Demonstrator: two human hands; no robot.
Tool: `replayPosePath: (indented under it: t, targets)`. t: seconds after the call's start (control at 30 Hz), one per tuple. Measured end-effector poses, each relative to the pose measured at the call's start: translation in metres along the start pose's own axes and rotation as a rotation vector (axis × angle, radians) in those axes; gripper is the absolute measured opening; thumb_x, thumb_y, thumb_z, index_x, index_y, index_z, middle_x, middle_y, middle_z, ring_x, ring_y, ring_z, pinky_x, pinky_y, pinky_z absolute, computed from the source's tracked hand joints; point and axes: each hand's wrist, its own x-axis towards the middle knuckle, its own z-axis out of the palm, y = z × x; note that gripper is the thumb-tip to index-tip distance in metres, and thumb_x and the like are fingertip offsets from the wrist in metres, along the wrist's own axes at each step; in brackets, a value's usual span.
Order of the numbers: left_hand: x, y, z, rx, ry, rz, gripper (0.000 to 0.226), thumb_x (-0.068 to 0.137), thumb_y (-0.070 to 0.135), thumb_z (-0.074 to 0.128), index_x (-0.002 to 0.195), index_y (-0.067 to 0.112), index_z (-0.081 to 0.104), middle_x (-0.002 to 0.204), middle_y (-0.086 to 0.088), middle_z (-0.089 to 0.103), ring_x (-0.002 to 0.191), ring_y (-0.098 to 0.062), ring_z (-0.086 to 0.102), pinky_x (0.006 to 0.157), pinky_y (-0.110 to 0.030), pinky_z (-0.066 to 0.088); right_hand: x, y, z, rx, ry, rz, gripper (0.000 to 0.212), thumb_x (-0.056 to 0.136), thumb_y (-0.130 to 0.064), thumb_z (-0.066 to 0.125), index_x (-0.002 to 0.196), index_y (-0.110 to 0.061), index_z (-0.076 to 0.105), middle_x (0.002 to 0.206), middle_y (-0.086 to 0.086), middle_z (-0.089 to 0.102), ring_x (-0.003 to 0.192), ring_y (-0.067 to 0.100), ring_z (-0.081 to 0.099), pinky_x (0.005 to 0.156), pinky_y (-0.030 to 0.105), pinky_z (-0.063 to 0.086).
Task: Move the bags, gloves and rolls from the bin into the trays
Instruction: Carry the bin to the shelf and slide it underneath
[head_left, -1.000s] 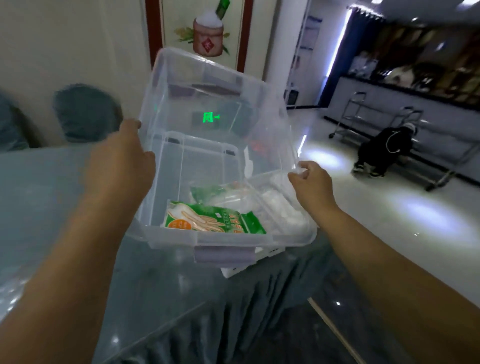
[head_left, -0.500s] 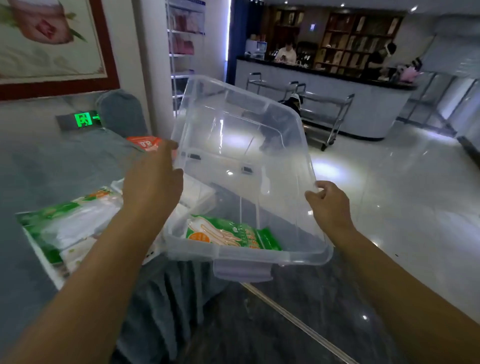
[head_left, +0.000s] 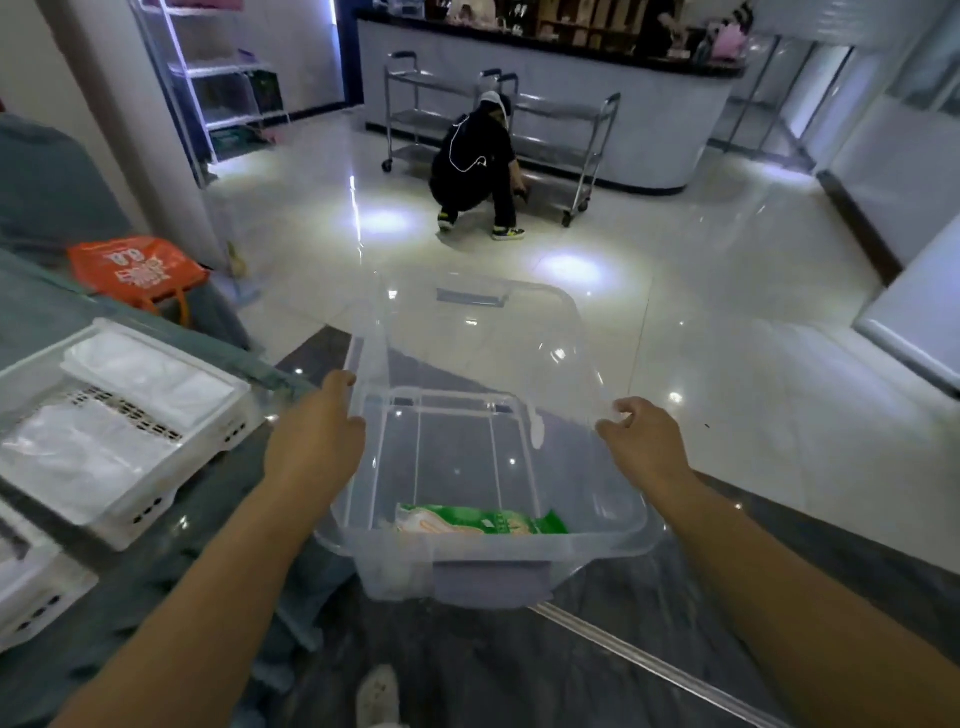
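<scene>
An orange bag (head_left: 136, 270) on the left — a person crouching (head_left: 478, 166) beside carts (head_left: 563, 140).

Table (head_left: 47, 306) at left, draped in grey-teal cloth. On it: white perforated tray (head_left: 171, 483) w/ clear plastic bags (head_left: 78, 457) and a white pack (head_left: 150, 374); second tray (head_left: 31, 592) nearer, cut off by frame edge; orange bag (head_left: 137, 267) at far end.

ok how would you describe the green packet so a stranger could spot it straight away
Find the clear plastic bin held up over the floor by the left hand and right hand. Look at its near end, just above the grey latch. The green packet lies there, the only coloured thing in the bin.
</scene>
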Motion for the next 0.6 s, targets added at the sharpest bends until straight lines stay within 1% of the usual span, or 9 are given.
replayPosePath:
  t: [0.07,0.17,0.23,0.27,0.33,0.4,0.5,0.53,0.6]
  targets:
    - [0.023,-0.002,0.025,0.028,-0.031,0.005,0.044,0.087,0.019,0.052,0.129,0.023,0.038,0.1,-0.011,0.065,0.07,-0.022,0.054,0.055,-0.03,0.04,0.021,0.013,0.012,-0.028,-0.018,0.048,0.033,0.089,-0.024,0.058,0.119,-0.011,0.054,0.097,0.004,0.057,0.077,0.017,0.053,0.07,0.026,0.042]
    - [0.066,-0.009,0.064,0.032,-0.074,0.007,0.045,0.087,0.019,0.053,0.129,0.023,0.039,0.099,-0.01,0.066,0.065,-0.017,0.049,0.047,-0.025,0.035,0.063,0.023,0.032,-0.07,-0.058,0.104,0.031,0.09,-0.024,0.056,0.117,-0.01,0.054,0.093,0.003,0.055,0.07,0.013,0.051,0.058,0.022,0.04]
    - [0.102,-0.012,0.088,0.022,-0.107,-0.006,0.045,0.087,0.018,0.052,0.129,0.022,0.038,0.099,-0.01,0.066,0.063,-0.016,0.049,0.045,-0.023,0.035,0.099,0.025,0.048,-0.106,-0.077,0.122,0.031,0.09,-0.026,0.056,0.117,-0.01,0.053,0.094,0.004,0.055,0.073,0.015,0.053,0.063,0.023,0.043]
    - [0.122,-0.014,0.099,0.013,-0.128,-0.011,0.044,0.087,0.018,0.052,0.129,0.022,0.038,0.1,-0.01,0.066,0.064,-0.017,0.051,0.048,-0.025,0.039,0.118,0.024,0.057,-0.124,-0.081,0.126,0.031,0.09,-0.028,0.056,0.116,-0.011,0.053,0.095,0.004,0.055,0.076,0.017,0.053,0.069,0.025,0.044]
    - [0.166,-0.017,0.119,0.013,-0.181,-0.023,0.043,0.089,0.018,0.05,0.13,0.02,0.037,0.101,-0.01,0.064,0.069,-0.021,0.056,0.056,-0.029,0.044,0.161,0.017,0.076,-0.145,-0.085,0.142,0.031,0.09,-0.029,0.057,0.115,-0.011,0.053,0.093,0.003,0.054,0.079,0.019,0.054,0.072,0.028,0.045]
    - [0.212,-0.018,0.131,0.013,-0.232,-0.037,0.04,0.089,0.016,0.049,0.128,0.017,0.039,0.09,-0.006,0.06,0.067,-0.021,0.055,0.056,-0.029,0.043,0.206,0.007,0.096,-0.168,-0.101,0.157,0.026,0.089,-0.028,0.057,0.11,-0.013,0.054,0.091,0.003,0.054,0.075,0.016,0.055,0.069,0.027,0.046]
    - [0.282,-0.02,0.143,0.035,-0.267,-0.025,0.031,0.089,0.013,0.049,0.119,0.014,0.044,0.067,0.01,0.044,0.054,-0.008,0.043,0.046,-0.023,0.031,0.272,-0.01,0.122,-0.177,-0.12,0.152,0.014,0.087,-0.027,0.058,0.095,-0.018,0.051,0.094,0.008,0.061,0.061,0.004,0.047,0.052,0.017,0.04]
    - [0.305,-0.02,0.146,0.041,-0.267,-0.026,0.03,0.089,0.013,0.049,0.118,0.014,0.045,0.065,0.013,0.04,0.053,-0.006,0.042,0.044,-0.021,0.028,0.294,-0.015,0.13,-0.177,-0.128,0.153,0.014,0.086,-0.026,0.058,0.095,-0.017,0.052,0.095,0.009,0.062,0.06,0.003,0.045,0.051,0.016,0.038]
    - [0.346,-0.018,0.151,0.05,-0.267,-0.028,0.031,0.089,0.013,0.05,0.119,0.015,0.045,0.064,0.013,0.039,0.053,-0.005,0.043,0.042,-0.021,0.027,0.333,-0.025,0.144,-0.187,-0.156,0.164,0.025,0.086,-0.028,0.058,0.106,-0.014,0.055,0.1,0.008,0.063,0.063,0.005,0.046,0.051,0.017,0.036]
